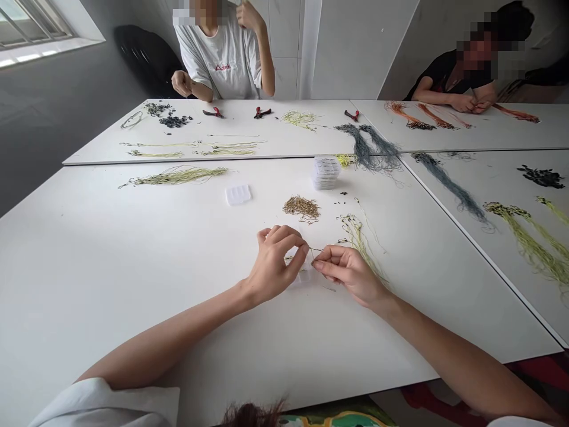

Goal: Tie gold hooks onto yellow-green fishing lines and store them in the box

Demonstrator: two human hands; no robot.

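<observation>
Left hand [272, 265] and right hand [348, 274] stand close together; both pinch a thin strand [316, 250]. A clear plastic box [303, 274] lies beneath.

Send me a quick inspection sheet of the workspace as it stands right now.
Surface: white table, several panels butted together.
Job's things: thin wire pinched between both hands, above a small clear plastic box; green beaded strands beside the right hand.
Clutter: brown bugle beads, stacked clear boxes, red-handled pliers.
Hands: left hand and right hand, fingers on the wire.
Cables: nothing seen.
Surroundings: co-worker opposite, another co-worker far right.
</observation>
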